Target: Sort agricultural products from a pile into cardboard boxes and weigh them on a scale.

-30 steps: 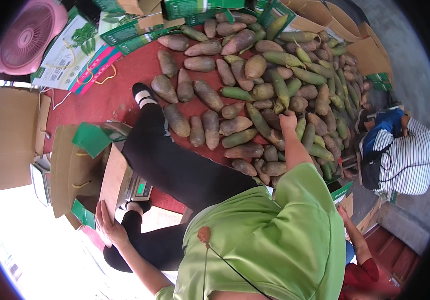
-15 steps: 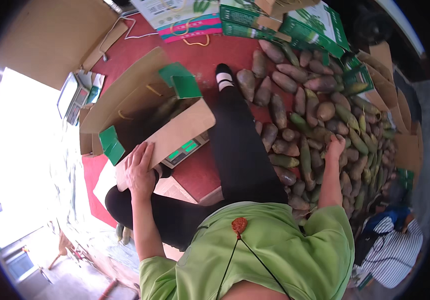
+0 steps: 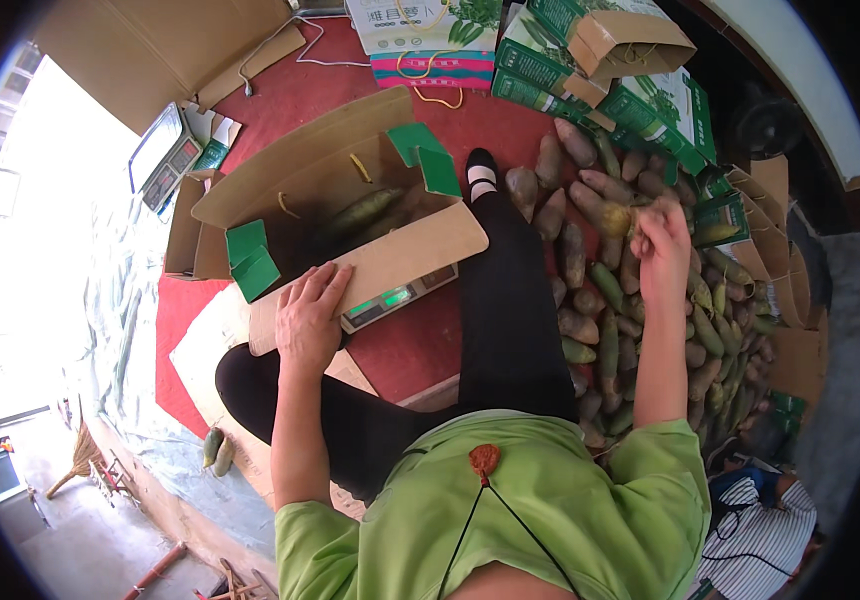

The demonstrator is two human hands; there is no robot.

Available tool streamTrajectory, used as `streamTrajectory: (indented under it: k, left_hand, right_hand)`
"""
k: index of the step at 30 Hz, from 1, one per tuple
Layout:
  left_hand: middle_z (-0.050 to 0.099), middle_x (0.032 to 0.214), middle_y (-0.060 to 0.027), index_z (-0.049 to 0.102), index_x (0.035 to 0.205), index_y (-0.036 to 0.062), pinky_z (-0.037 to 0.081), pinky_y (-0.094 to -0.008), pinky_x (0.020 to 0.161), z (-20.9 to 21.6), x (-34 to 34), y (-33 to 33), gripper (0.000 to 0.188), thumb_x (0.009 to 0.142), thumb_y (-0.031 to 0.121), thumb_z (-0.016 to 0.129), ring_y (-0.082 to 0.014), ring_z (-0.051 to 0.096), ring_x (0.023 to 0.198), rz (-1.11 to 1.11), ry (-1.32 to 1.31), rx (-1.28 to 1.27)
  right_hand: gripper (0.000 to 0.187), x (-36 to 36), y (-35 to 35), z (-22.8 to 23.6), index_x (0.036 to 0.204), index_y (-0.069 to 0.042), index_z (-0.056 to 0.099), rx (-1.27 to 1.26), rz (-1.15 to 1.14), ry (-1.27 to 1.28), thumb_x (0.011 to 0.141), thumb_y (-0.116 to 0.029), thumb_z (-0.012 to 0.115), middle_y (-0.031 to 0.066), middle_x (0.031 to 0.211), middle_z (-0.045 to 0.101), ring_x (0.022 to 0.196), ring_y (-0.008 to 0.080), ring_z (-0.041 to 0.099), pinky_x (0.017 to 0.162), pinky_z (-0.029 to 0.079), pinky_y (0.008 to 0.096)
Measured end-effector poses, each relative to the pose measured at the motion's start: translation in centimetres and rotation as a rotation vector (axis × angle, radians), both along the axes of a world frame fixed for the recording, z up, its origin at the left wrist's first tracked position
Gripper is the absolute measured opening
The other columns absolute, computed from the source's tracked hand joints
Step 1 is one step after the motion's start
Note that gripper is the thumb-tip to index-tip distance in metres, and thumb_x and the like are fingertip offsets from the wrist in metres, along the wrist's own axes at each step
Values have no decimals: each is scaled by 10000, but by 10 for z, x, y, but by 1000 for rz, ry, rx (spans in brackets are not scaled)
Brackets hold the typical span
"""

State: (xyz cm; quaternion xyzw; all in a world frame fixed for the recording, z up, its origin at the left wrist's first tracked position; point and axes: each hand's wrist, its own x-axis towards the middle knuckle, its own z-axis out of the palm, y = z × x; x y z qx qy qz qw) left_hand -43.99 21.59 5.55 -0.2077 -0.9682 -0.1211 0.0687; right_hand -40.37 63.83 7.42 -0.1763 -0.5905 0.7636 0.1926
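Note:
My left hand [image 3: 310, 318] lies with its fingers stretched over the near flap of an open cardboard box [image 3: 390, 258]; its thumb is hidden. Inside the box a green radish [image 3: 365, 212] shows, with others in shadow. Under the box is a digital scale [image 3: 400, 297] with a lit green display. On the right, my right hand [image 3: 662, 240] is closed, fingers pinched at the pale yellow-green end of a radish [image 3: 590, 203] above the heap. Many green and muddy brown radishes [image 3: 710, 335] lie below and around that hand.
Printed cartons [image 3: 430, 30] with rope handles stand at the back. Another scale [image 3: 165, 165] is at the far left beside a small box. Torn cardboard [image 3: 770, 220] borders the heap. Two radishes [image 3: 217, 452] lie at lower left. My outstretched leg [image 3: 510, 300] separates box and heap.
My right hand has moved farther away over the heap and now has a radish at its fingers. My left hand stays on the flap. The whole view has shifted a little.

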Motion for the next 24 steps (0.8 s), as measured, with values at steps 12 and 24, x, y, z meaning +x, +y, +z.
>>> streamTrajectory:
  k: [12,24]
  left_hand:
    - [587,1180,-57,601,1164,164,405,-392,944,0,0,-4,445,751,15,533,-254,538,1117,-22,-14,6]
    - [572,1204,-89,576,1219,127,399,-398,941,-6,0,0,495,752,-17,498,-290,530,1116,-52,-69,-3]
  right_hand:
    - [148,-91,-145,108,926,-27,527,-377,658,258,794,-10,591,12,686,503,584,49,426,459,296,205]
    - [204,-109,-243,19,952,-16,527,386,448,215,800,-119,618,127,769,638,756,255,638,619,474,366]
